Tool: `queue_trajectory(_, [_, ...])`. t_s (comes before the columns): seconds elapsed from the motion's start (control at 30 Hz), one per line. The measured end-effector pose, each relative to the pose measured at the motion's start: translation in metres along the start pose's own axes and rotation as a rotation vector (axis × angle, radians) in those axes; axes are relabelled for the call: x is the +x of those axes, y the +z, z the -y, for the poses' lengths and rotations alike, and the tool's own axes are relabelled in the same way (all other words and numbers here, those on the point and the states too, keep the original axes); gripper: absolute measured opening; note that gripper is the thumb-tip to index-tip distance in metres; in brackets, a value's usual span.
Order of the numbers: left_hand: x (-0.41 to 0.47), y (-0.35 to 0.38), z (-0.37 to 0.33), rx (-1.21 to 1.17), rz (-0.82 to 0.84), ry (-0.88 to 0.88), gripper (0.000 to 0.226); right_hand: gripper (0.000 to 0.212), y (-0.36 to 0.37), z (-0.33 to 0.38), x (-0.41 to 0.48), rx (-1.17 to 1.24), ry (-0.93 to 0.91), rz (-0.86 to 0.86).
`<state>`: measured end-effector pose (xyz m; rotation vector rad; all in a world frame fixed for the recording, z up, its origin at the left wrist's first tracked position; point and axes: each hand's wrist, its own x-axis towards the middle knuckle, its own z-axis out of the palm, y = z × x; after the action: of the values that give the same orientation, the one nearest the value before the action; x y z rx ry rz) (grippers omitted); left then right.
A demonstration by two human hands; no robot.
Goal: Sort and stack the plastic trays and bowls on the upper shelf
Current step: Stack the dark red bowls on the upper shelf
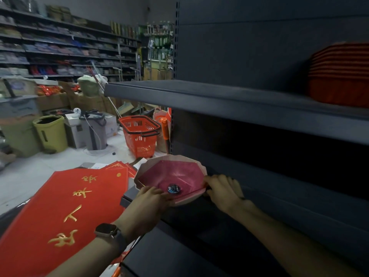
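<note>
A pink octagonal plastic bowl (171, 176) with a darker pink strainer insert and a round dark sticker at its bottom is held in front of a lower shelf. My left hand (147, 202), with a watch on its wrist, grips the bowl's near rim. My right hand (223, 188) pinches the rim at the bowl's right side. On the upper shelf (229, 100), at the far right, stands a stack of red plastic trays (341, 74), partly cut off by the frame edge.
Dark metal shelving fills the right half. Red mats with gold characters (65, 212) lie on the floor at lower left. Stacked red shopping baskets (139, 132), green and grey bins (51, 132) and cardboard boxes stand farther back on the aisle floor.
</note>
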<state>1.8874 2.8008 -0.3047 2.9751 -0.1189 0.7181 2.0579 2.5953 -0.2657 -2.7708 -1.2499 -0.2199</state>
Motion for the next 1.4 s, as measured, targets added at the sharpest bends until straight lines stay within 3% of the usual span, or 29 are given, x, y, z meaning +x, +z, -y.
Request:
queue_trajectory(0.17, [-0.003, -0.003, -0.004, 0.027, 0.003, 0.009, 0.016, 0.027, -0.015, 0.007, -0.001, -0.105, -0.085, 0.091])
queue_trajectory(0.33, [-0.010, -0.010, -0.005, -0.028, -0.007, -0.047, 0.025, 0.029, -0.014, -0.009, -0.006, 0.124, -0.069, 0.125])
queue_trajectory(0.63, [-0.020, -0.020, -0.012, -0.136, -0.093, -0.175, 0.039, 0.019, -0.029, 0.006, -0.037, 0.444, -0.011, -0.036])
queue_trajectory(0.77, [-0.028, -0.036, -0.025, -0.212, -0.211, -0.194, 0.016, 0.011, -0.042, 0.010, -0.058, 0.506, -0.015, -0.123])
queue_trajectory(0.9, [-0.041, -0.061, -0.048, -0.356, -0.230, -0.346, 0.023, 0.015, -0.062, 0.016, -0.084, 0.519, 0.015, -0.159])
queue_trajectory(1.03, [-0.057, -0.085, -0.078, -0.601, -0.246, -0.518, 0.027, 0.043, -0.079, 0.024, -0.111, 0.523, 0.018, -0.175])
queue_trajectory(1.13, [-0.072, -0.100, -0.089, -0.790, -0.239, -0.648, 0.050, 0.032, -0.089, 0.034, -0.130, 0.564, 0.014, -0.170])
queue_trajectory(1.27, [-0.093, -0.134, -0.108, -0.804, -0.347, -0.689, 0.027, 0.029, -0.107, 0.053, -0.151, 0.628, -0.034, -0.231])
queue_trajectory(1.4, [-0.113, -0.176, -0.127, -0.778, -0.470, -0.655, 0.023, 0.024, -0.127, 0.072, -0.175, 0.647, -0.091, -0.318])
